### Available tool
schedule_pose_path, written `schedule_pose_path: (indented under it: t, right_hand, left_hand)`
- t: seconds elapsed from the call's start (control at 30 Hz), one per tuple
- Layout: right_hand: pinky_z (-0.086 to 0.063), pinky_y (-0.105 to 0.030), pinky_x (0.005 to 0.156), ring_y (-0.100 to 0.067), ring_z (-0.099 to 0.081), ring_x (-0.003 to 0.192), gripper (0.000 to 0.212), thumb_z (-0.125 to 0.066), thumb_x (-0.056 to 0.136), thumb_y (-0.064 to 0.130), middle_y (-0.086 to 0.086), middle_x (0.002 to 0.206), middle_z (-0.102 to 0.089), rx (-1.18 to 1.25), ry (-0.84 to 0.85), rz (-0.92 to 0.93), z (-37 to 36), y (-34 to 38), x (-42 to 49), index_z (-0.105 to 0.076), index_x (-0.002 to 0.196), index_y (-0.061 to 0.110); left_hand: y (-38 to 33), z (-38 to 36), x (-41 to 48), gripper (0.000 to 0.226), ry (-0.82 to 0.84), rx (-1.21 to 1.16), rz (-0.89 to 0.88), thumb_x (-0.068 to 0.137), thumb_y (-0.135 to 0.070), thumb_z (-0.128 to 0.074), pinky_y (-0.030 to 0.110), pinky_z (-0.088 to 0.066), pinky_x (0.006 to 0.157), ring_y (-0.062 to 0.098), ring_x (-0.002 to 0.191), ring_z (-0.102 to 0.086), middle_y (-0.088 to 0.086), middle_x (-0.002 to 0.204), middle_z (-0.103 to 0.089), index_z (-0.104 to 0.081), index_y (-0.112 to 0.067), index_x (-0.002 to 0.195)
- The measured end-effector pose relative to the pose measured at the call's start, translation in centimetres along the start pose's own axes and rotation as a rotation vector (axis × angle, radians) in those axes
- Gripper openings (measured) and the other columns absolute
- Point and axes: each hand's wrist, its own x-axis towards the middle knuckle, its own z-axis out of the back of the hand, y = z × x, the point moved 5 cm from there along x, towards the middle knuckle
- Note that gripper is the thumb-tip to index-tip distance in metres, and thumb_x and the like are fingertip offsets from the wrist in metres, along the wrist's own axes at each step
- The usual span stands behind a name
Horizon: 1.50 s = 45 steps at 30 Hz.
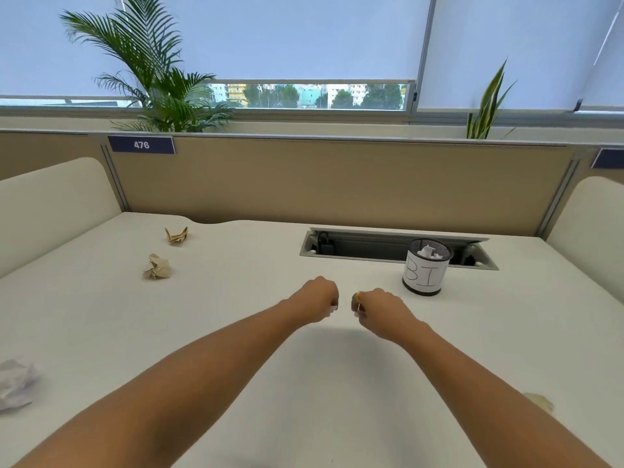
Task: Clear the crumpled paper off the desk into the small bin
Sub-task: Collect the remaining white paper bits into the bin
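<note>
Two bare forearms reach in from 6 o'clock and converge over the middle of the white bench. The left hand and the right hand hang just beside each other without touching, knuckles up and fingers curled under into loose fists. Nothing shows in either hand. I cannot tell whether they touch the surface. A yellow ring sits on a right finger.

Nearest, at 8 o'clock from the hands, a white crumpled paper ball lies blurred at the frame's left edge. At 4 o'clock a small flat pale-beige paper scrap lies near the right forearm. Farther out at 10 o'clock is a tan crumpled paper ball, tightly creased. Beyond that lies a tan crumpled paper with upturned points, well apart from the hands.

At 2 o'clock the small black mesh bin stands upright, wrapped in a white label hand-lettered "BI". White crumpled paper is inside it. Just behind the bin a grey cable trough is sunk into the bench. Behind that stands a tan partition carrying a blue tag that reads 476.
</note>
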Motion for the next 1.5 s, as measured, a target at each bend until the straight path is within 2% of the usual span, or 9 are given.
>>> schedule_pose_path:
  t: [0.1,0.23,0.4,0.6,0.7,0.97,1.17,1.37,1.5]
  right_hand:
    - [-0.052,-0.034,0.082,-0.026,-0.063,0.096,0.02,-0.05,0.092,0.019,-0.008,0.11,-0.067,0.004,-0.063,-0.077,2.0,-3.8,0.2,-0.062,0.108,0.017]
    - [-0.051,-0.034,0.082,-0.029,-0.063,0.097,0.019,-0.053,0.09,0.014,-0.012,0.106,-0.07,0.089,-0.214,-0.191,5.2,-8.5,0.8,-0.065,0.104,0.011]
    - [-0.049,-0.033,0.083,-0.031,-0.064,0.095,0.018,-0.058,0.087,0.012,-0.017,0.101,-0.07,0.178,-0.365,-0.334,8.2,-13.1,2.2,-0.066,0.102,0.006]
    - [-0.044,-0.027,0.078,-0.03,-0.065,0.09,0.015,-0.06,0.088,0.014,-0.018,0.095,-0.072,0.3,-0.521,-0.432,9.8,-16.4,3.8,-0.066,0.097,0.003]
    - [-0.047,-0.031,0.084,-0.03,-0.064,0.095,0.023,-0.058,0.09,0.017,-0.017,0.102,-0.071,0.332,-0.525,-0.433,9.7,-16.9,4.5,-0.063,0.106,0.003]
    - [-0.049,-0.036,0.078,-0.036,-0.063,0.091,0.024,-0.044,0.096,0.01,-0.024,0.102,-0.067,0.314,-0.532,-0.445,9.1,-17.2,5.2,-0.062,0.11,0.002]
    - [-0.04,-0.028,0.07,-0.034,-0.061,0.084,0.024,-0.043,0.093,0.004,-0.023,0.095,-0.068,0.342,-0.579,-0.422,9.0,-16.8,4.7,-0.065,0.102,0.001]
    - [-0.048,-0.033,0.081,-0.034,-0.063,0.088,0.023,-0.043,0.091,0.001,-0.022,0.094,-0.07,0.432,-0.607,-0.387,8.8,-15.1,3.5,-0.066,0.096,-0.001]
    - [-0.047,-0.031,0.078,-0.03,-0.062,0.086,0.022,-0.045,0.091,0.002,-0.021,0.097,-0.07,0.469,-0.586,-0.366,8.3,-14.1,1.8,-0.066,0.098,-0.001]
  left_hand:
    - [-4.3,0.7,3.0,0.023,-0.027,-0.027,-0.076,0.089,-0.002,-0.055,0.029,-0.045,0.079,0.034,0.098,-0.063,0.021,0.111,-0.067,-0.066,0.002,0.108]
    - [-8.2,2.3,6.7,0.022,-0.07,-0.051,-0.106,0.088,-0.004,-0.057,0.03,-0.046,0.072,0.031,0.083,-0.058,0.019,0.102,-0.066,-0.068,-0.001,0.107]
    - [-11.3,4.8,10.4,0.02,-0.159,-0.169,-0.142,0.086,-0.006,-0.061,0.03,-0.052,0.078,0.027,0.087,-0.061,0.017,0.106,-0.071,-0.07,-0.002,0.104]
    - [-13.4,5.6,13.7,0.023,-0.18,-0.337,-0.106,0.086,-0.002,-0.061,0.04,-0.054,0.09,0.036,0.101,-0.065,0.024,0.112,-0.067,-0.068,0.002,0.107]
    - [-13.9,4.9,15.1,0.024,-0.159,-0.342,-0.088,0.087,-0.001,-0.058,0.038,-0.053,0.092,0.036,0.106,-0.063,0.023,0.116,-0.065,-0.067,0.001,0.11]
    - [-13.6,3.7,16.5,0.039,-0.123,-0.375,-0.079,0.086,0.004,-0.058,0.033,-0.043,0.103,0.028,0.126,-0.048,0.017,0.132,-0.056,-0.057,-0.003,0.124]
    - [-12.6,4.1,15.8,0.03,-0.223,-0.42,-0.082,0.086,0.004,-0.057,0.035,-0.047,0.1,0.027,0.116,-0.056,0.015,0.125,-0.061,-0.064,-0.005,0.113]
    - [-11.1,3.5,12.8,0.024,-0.283,-0.494,-0.135,0.086,0.0,-0.056,0.033,-0.048,0.095,0.026,0.109,-0.061,0.014,0.116,-0.067,-0.066,-0.002,0.107]
    - [-9.2,1.2,10.0,0.022,-0.296,-0.486,-0.119,0.086,-0.005,-0.057,0.032,-0.049,0.092,0.025,0.103,-0.064,0.011,0.113,-0.069,-0.067,-0.004,0.105]
